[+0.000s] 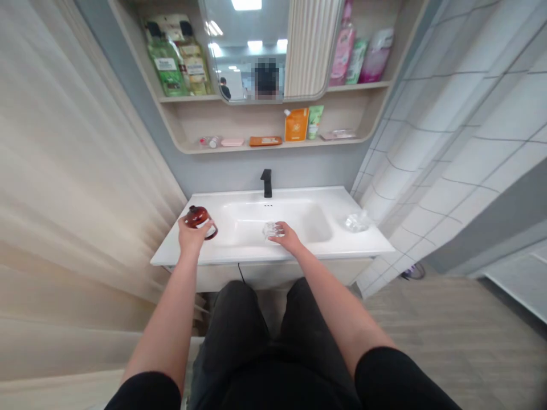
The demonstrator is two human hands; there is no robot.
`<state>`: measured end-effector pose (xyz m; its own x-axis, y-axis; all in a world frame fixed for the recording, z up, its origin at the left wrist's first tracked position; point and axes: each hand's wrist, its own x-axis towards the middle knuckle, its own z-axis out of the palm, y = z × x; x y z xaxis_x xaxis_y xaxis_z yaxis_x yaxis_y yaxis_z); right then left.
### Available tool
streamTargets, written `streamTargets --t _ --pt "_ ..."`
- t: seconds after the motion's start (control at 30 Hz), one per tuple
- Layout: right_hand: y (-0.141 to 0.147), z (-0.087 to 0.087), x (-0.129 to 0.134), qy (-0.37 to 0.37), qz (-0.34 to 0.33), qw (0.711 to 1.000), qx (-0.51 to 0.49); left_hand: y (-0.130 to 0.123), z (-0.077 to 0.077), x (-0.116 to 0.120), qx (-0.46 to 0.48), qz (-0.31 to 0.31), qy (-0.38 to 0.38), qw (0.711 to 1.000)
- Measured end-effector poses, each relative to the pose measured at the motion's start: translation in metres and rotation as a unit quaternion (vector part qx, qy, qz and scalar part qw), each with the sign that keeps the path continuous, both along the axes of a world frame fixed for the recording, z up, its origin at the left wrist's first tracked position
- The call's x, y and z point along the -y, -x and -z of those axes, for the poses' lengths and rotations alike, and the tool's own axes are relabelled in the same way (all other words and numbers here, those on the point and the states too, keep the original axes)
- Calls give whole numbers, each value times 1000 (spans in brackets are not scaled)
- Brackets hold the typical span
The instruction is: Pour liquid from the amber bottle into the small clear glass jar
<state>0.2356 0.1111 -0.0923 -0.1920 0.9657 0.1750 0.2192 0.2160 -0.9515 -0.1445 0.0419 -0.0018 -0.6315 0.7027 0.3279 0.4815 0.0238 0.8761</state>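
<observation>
My left hand (191, 233) is wrapped round a reddish-brown bottle (198, 216) with a dark cap and a pale label, at the left end of the white countertop (171, 250). The bottle leans a little; whether its base touches the counter I cannot tell. Over the front part of the basin, my right hand (289, 237) grips a small clear, see-through item (270, 230), too blurred to name. Behind the basin (318, 219) stands a black faucet (267, 183).
Crumpled clear plastic (357, 221) lies on the counter's right end. Above hangs a shelf unit (183, 149) with a mirror (243, 51), several bottles, an orange pouch (296, 125) and a green tube (315, 122). A curtain (85, 171) borders the left, a tiled wall (427, 171) the right.
</observation>
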Motion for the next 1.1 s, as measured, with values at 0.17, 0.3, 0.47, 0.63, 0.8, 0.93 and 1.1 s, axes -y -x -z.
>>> streamTargets --t 0.17,0.3,0.47,0.63,0.8,0.93,1.1 --pt "2 1 1 -10 33 999 33 -68 23 -32 25 137 26 990" --pt "3 3 -3 -12 56 995 78 -98 45 -45 -3 197 53 979" --pt "4 7 -7 -6 58 991 122 -114 60 -50 -67 233 70 968" --pt "4 7 -7 2 44 993 112 -115 67 -52 -137 264 57 953" --pt "6 5 -4 11 50 991 125 -117 68 -51 -183 295 46 937" --pt "7 5 -2 -21 56 987 146 -120 67 -46 -251 278 54 926" --pt "6 7 -2 -40 56 989 132 -126 63 -39 -332 256 77 905"
